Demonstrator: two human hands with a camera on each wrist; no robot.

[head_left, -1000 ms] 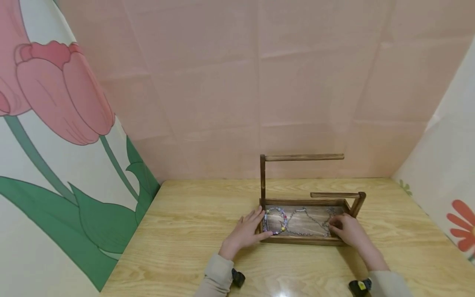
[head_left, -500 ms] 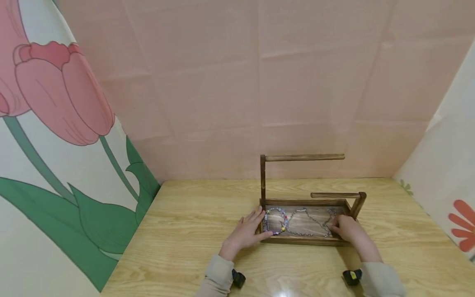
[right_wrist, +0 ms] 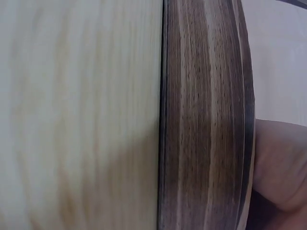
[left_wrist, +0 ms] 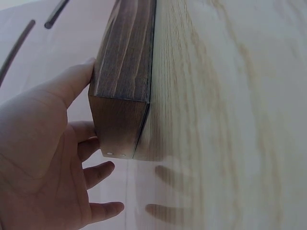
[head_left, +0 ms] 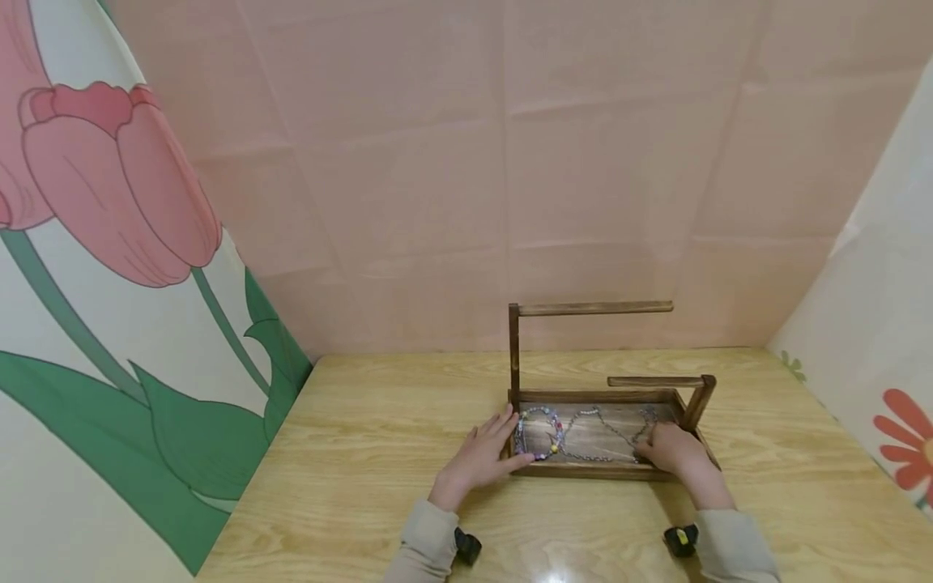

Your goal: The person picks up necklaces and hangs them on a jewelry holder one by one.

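A dark wooden tray (head_left: 605, 471) with raised handle bars stands on the table. In it, at the left, lies a colourful beaded bracelet (head_left: 555, 427). A thin silvery chain necklace (head_left: 608, 425) winds across the middle and right of the tray. My left hand (head_left: 479, 453) rests at the tray's left end, thumb on the front rim. In the left wrist view its other fingers stretch past the tray's end. My right hand (head_left: 674, 450) reaches over the front right rim with curled fingers and pinches the chain necklace. Its fingertips are partly hidden; the right wrist view shows mostly the tray's front wall (right_wrist: 206, 115).
The upper handle bar (head_left: 594, 308) rises at the tray's back left, and a lower bar (head_left: 656, 381) sits at the right, near my right hand. Light wood table (head_left: 379, 437) extends around the tray. A pink backdrop (head_left: 408, 178) hangs behind.
My right hand has moved slightly left and deeper into the tray, its forearm swinging left too. My left hand stays where it was.
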